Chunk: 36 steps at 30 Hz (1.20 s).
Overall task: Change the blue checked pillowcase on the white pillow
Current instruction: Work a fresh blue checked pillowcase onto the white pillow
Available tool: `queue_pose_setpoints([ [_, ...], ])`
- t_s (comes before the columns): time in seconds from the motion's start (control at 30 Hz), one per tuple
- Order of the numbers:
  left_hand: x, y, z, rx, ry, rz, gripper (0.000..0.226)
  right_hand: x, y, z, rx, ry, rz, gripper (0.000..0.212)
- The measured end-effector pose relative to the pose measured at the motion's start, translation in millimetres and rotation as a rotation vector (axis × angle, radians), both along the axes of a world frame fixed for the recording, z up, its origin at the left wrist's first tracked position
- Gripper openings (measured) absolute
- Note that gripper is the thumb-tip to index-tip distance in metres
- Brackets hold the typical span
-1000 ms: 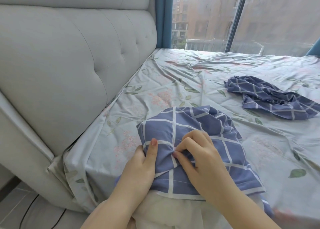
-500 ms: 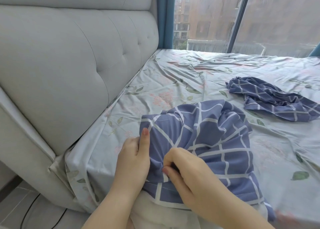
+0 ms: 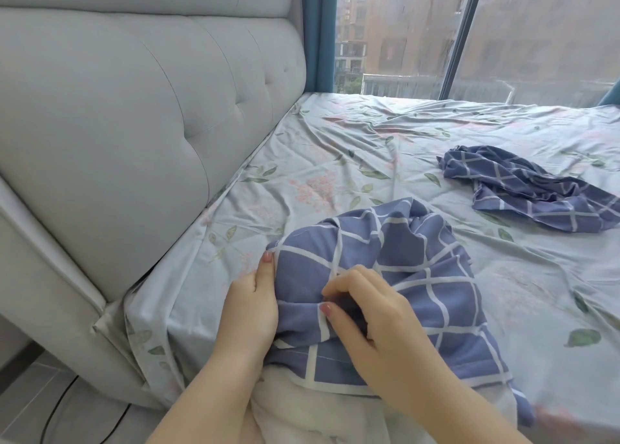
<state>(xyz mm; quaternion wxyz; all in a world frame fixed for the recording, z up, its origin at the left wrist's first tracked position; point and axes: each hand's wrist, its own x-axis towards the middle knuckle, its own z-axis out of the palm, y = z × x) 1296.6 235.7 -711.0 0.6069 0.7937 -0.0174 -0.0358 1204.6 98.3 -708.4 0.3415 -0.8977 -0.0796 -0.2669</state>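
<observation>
A blue checked pillowcase lies bunched over the far end of the white pillow at the near corner of the bed. My left hand grips the case's left edge, thumb up along the fabric. My right hand pinches a fold of the case near its middle, fingers curled into the cloth. The pillow's bare white end shows below the case's hem, between my forearms. A second blue checked pillowcase lies crumpled on the sheet at the right.
The bed carries a pale floral sheet. A grey padded headboard rises on the left. A big window with a teal curtain is behind. A black cable runs on the floor at the lower left.
Both hands have pulled the case toward me along the pillow; the cloth has bunched higher and spread wider. My right hand has slid lower and regripped a fold.
</observation>
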Motion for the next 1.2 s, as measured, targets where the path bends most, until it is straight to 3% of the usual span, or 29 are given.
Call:
queue_pose_setpoints([
  [0.2, -18.1, 1.2, 0.3, -0.024, 0.044, -0.017, 0.042, 6.5, -2.8, -2.0, 0.057, -0.11, -0.086, 0.029],
  [0.4, -33.0, -6.2, 4.0, 0.01, -0.122, -0.129, 0.06, 16.9, -13.2, 6.2, -0.014, -0.191, -0.274, 0.037],
  [0.5, -39.3, -10.7, 9.1, -0.015, -0.125, -0.166, 0.071, 19.3, -15.0, 8.7, 0.034, -0.201, -0.222, 0.022],
  [0.63, -40.1, -11.1, 17.3, -0.045, -0.09, -0.162, 0.051, 20.0, -12.1, 10.7, 0.106, -0.231, -0.193, 0.007],
  [0.83, -40.8, -14.1, 15.3, -0.061, -0.135, -0.255, 0.052, 20.0, -5.3, 18.6, 0.141, -0.328, -0.139, 0.008],
  [1.0, -42.6, -15.6, 8.0, -0.084, -0.04, -0.346, 0.049, 21.4, 4.6, 22.7, 0.155, -0.251, 0.057, 0.014],
  [1.07, -38.8, -18.9, 11.3, -0.179, 0.1, -0.301, 0.061, 18.8, 4.0, 25.0, 0.222, -0.195, 0.104, 0.014],
  [1.13, -33.2, -19.2, 17.3, -0.458, 0.319, -0.317, 0.069, 14.3, 0.1, 27.4, 0.312, -0.169, 0.124, 0.013],
  [1.2, -37.8, -17.8, 24.1, -0.611, 0.363, -0.349, 0.065, 10.6, -4.0, 29.0, 0.351, -0.152, 0.118, 0.01],
])
